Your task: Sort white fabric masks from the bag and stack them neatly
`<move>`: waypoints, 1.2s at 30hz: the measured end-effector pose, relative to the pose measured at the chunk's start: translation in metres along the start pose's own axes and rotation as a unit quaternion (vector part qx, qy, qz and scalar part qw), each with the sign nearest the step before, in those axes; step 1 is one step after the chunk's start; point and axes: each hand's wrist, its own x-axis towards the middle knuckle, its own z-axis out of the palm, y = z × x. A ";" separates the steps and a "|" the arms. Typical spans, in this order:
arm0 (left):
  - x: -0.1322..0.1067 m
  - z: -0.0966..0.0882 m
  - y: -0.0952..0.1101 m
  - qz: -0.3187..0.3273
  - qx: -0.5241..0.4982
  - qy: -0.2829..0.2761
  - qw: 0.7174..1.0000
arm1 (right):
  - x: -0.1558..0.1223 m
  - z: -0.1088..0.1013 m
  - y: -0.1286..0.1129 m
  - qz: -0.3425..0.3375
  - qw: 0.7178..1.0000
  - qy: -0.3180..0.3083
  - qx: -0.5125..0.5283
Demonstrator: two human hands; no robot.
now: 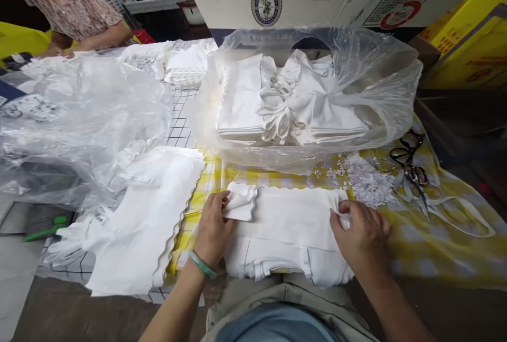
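A white fabric bag (289, 220) with a scalloped top edge lies flat on the yellow checked cloth (415, 236) right in front of me. My left hand (214, 226), with a green bracelet on the wrist, pinches the bag's folded-over left corner. My right hand (360, 231) pinches the bag's right top corner. Both hands are closed on the fabric. More white bags lie under it at the table's near edge.
A clear plastic sack (317, 94) of stacked white bags sits behind. A pile of finished bags (146, 220) lies left, crumpled plastic (75, 115) beyond it. Scissors (412, 168) and paper scraps (364, 178) lie right. Another person (79, 15) works far left. Cartons stand behind.
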 end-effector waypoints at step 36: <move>-0.002 -0.006 0.019 0.104 -0.051 -0.065 0.991 | 0.004 -0.008 -0.005 0.269 0.892 -0.154 0.329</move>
